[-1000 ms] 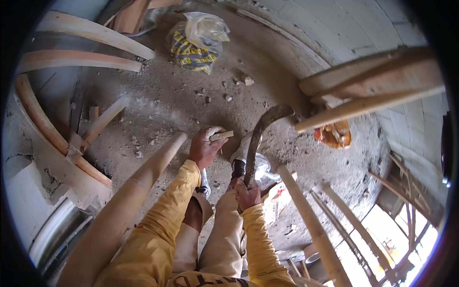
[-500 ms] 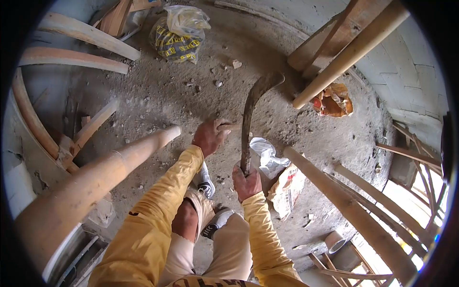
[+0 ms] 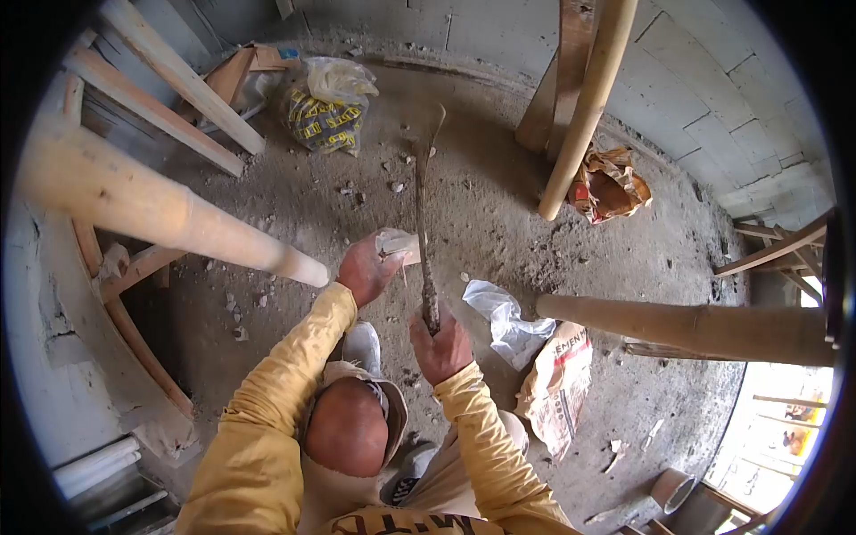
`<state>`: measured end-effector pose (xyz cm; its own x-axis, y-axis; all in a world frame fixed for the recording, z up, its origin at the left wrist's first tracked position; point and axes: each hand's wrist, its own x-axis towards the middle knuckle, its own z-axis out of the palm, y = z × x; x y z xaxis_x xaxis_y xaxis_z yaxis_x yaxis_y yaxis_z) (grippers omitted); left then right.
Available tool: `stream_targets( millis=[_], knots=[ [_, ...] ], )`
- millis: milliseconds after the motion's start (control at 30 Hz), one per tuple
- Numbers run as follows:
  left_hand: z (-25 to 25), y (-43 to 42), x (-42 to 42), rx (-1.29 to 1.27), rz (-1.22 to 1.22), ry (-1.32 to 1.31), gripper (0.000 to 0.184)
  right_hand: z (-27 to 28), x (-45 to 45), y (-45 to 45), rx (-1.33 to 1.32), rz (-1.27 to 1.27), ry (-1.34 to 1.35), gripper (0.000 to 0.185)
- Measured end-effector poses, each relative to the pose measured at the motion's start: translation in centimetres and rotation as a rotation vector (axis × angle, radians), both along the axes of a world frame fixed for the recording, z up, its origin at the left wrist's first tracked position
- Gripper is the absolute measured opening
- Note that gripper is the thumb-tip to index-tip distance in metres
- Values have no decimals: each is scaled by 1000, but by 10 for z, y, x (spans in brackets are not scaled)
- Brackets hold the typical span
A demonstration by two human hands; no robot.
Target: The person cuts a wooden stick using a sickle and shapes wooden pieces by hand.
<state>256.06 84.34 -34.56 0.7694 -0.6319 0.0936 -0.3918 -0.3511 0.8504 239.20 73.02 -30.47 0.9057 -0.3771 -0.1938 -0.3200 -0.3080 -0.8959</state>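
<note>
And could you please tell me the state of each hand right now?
Left hand: closed, holding a short piece of wood.
Right hand: closed around the near end of a long, curved-tipped tool.

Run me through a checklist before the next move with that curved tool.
1. Tool held: ok. The right hand is closed around the lower end of the curved tool.
2. Wood held: ok. The left hand grips a short wood piece.
3. Gloves on: not ok. Both hands are bare.
4. Tool apart from wood: cannot tell. They meet in this view, but depth is unclear.
5. Room beside the left hand: cannot tell. A bamboo pole ends close by in the view; the true gap is unclear.
6. Footing: cannot tell. The shoes show only in part.
</note>
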Motion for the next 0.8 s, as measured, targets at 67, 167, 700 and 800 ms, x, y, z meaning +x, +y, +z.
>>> stream_targets(
  millis=[67,167,700,800],
  knots=[
    [-7,0,-11,-19,35,70,35,-5,-10,5,-25,-27,-38,32],
    [3,1,-25,-1,35,31,36,-16,-20,6,-81,-46,-14,31],
    [66,-4,-43,13,-11,-127,29,48,-55,-14,68,25,-63,30],
    [107,-10,-40,-132,-70,-146,31,90,-61,-13,134,16,-96,24]
  ],
)
